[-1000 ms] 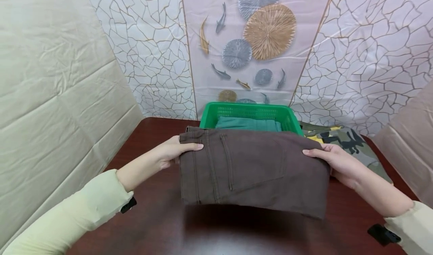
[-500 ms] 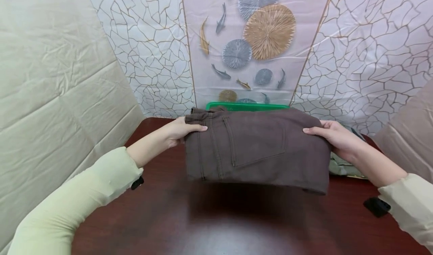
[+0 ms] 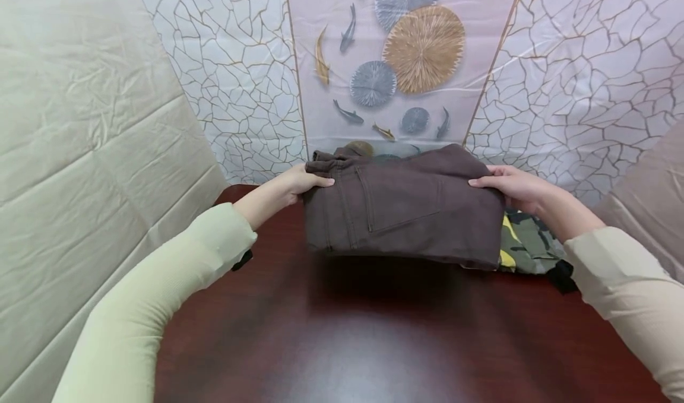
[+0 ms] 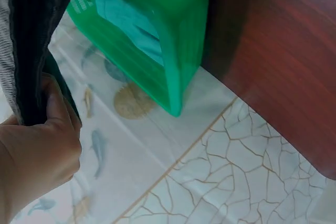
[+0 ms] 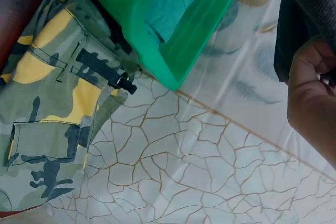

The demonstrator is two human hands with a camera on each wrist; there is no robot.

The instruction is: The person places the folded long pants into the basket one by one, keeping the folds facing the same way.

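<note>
Gripping the folded brown pants (image 3: 403, 213) by both ends, left hand (image 3: 299, 183) and right hand (image 3: 513, 188) pinching tight; the fold might sag open above the green basket (image 4: 157, 40).

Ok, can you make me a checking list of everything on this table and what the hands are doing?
Surface: dark red-brown table, glossy.
Job's things: folded brown trousers, held up off the table.
Clutter: green basket with teal cloth inside; camouflage garment lying beside it.
Hands: left hand grips the trousers' left end; right hand grips the right end.
Cables: nothing seen.
Surroundings: cracked-pattern backdrop with fish and round shapes; creased beige sheet at left.
</note>
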